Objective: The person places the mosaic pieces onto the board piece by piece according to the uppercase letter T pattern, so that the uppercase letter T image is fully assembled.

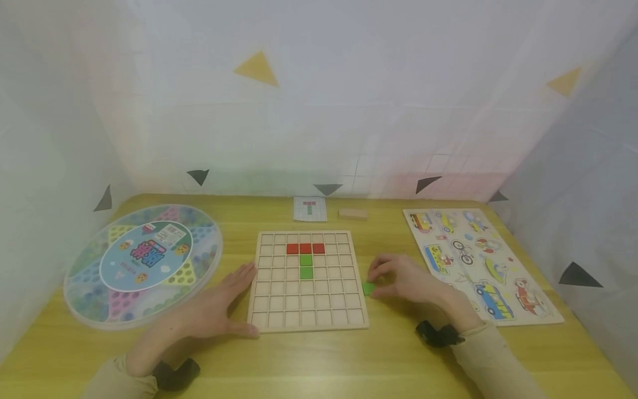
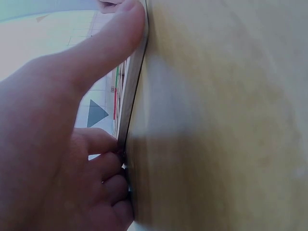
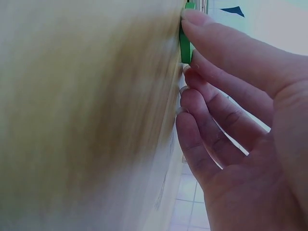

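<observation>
A wooden grid board [image 1: 309, 318] lies in the middle of the table. Three red tiles [image 1: 292, 249] form a row near its top, with two green tiles [image 1: 305, 272] in a column below the middle one. My left hand [image 1: 209, 313] is spread along the board's left side, thumb near the lower corner and fingertips touching the edge. Just off the board's right edge, my right hand [image 1: 406, 280] pinches a loose green tile [image 3: 186, 43] between thumb and index finger, low at the table surface. Its other fingers are loosely bent.
Behind the board lie a pattern card [image 1: 309, 209] showing a red and green T and a small wooden block [image 1: 352, 214]. A round game box [image 1: 144, 266] sits at left, partly beyond my left hand. A vehicle picture puzzle board [image 1: 478, 260] lies at right, close to my right wrist.
</observation>
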Demonstrator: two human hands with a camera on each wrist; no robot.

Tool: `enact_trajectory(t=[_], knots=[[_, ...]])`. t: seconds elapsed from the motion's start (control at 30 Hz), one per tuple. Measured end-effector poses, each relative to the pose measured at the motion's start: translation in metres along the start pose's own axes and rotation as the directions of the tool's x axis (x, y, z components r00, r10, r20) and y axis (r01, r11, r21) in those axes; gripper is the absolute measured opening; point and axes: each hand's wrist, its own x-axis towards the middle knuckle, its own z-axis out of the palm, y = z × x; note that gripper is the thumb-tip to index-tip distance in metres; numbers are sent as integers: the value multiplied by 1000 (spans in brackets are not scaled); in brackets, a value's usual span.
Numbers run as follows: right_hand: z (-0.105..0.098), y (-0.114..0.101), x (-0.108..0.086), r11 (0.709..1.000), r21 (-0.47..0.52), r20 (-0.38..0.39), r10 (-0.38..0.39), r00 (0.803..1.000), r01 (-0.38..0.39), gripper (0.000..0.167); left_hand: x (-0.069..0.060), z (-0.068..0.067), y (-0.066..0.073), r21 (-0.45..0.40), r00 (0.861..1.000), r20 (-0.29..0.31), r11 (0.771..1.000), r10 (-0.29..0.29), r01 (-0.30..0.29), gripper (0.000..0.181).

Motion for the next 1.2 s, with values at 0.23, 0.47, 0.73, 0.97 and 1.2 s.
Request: enact_trajectory(t=[0.23,0.47,0.73,0.97,1.2], knots=[[1,1,0,1000,-18,-8,-17,1000,16,15,0,0,0,-2,1000,-3,1000,1,-1,125],[2,2,0,999,-26,-20,-25,999,25,15,0,0,0,3,1000,0,1000,-10,10,125],[2,3,0,1000,-14,-20,-22,1000,22,14,1,1,0,8,1000,2,1000,-15,15,125],[1,1,-1,1000,-20,-20,-22,1000,21,14,0,-1,2,-9,1000,3,1000,6,-6,124],[0,-1,-1,1000,-20,-23,-25,999,25,14,0,0,1,-10,1000,5,1000,3,-3,124]])
